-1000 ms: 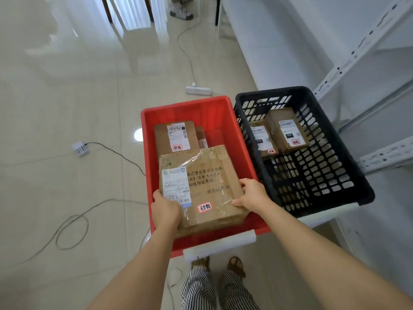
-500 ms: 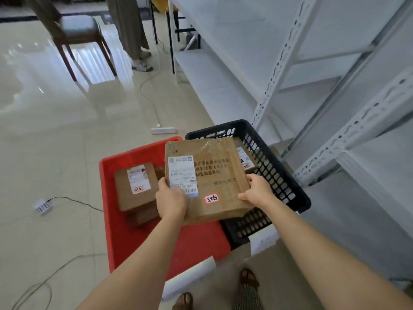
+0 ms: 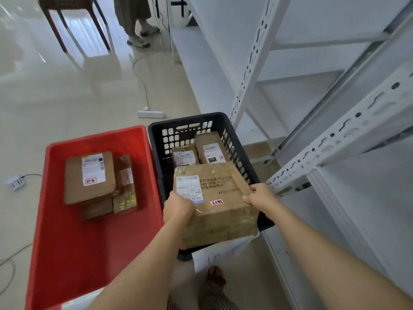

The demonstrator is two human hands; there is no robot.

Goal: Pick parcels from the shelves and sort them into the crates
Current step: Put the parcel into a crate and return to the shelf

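A large brown taped parcel (image 3: 220, 204) with a white label and a small red sticker hangs over the near end of the black crate (image 3: 156, 135). My left hand (image 3: 177, 208) grips its left near corner and my right hand (image 3: 260, 196) grips its right edge. Two smaller parcels (image 3: 209, 147) lie at the far end of the black crate. Beside it on the left stands the red crate (image 3: 67, 253), holding a stack of brown parcels (image 3: 89, 177) near its far end.
White metal shelving (image 3: 335, 135) runs along the right, its visible shelves bare. A power strip (image 3: 150, 113) and cables lie on the tiled floor beyond the crates. A chair (image 3: 67, 23) and another person's feet (image 3: 143, 36) are at the far end. A barcode scanner (image 3: 15, 181) lies left.
The large parcel came up out of the red crate and travelled right, over the black crate. Both hands kept their hold. The view swung toward the shelving.
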